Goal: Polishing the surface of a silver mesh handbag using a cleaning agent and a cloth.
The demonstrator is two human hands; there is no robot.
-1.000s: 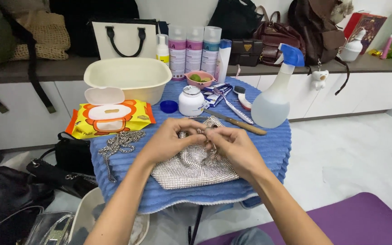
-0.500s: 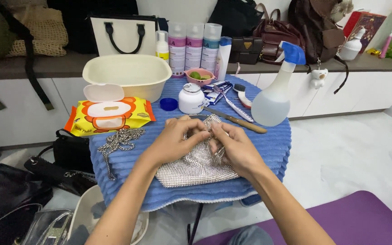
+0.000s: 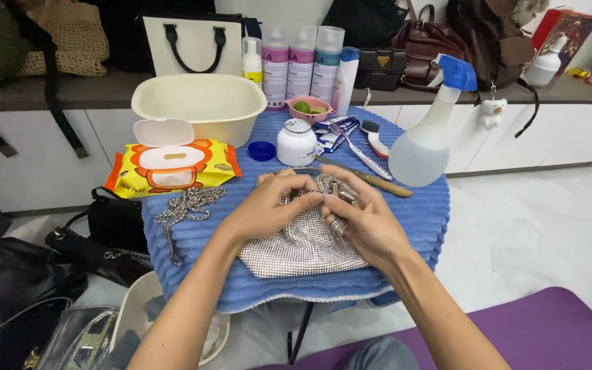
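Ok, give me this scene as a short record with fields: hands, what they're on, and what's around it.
left hand: grips the top edge of the silver mesh purse
right hand: pinches the purse's metal clasp
surface: blue ribbed towel over a small table
left of purse: loose silver chain, yellow pack of wipes with its lid open
behind: cream basin, white jar, spray bottle, brush

Silver mesh bag [image 3: 303,243] flat on towel
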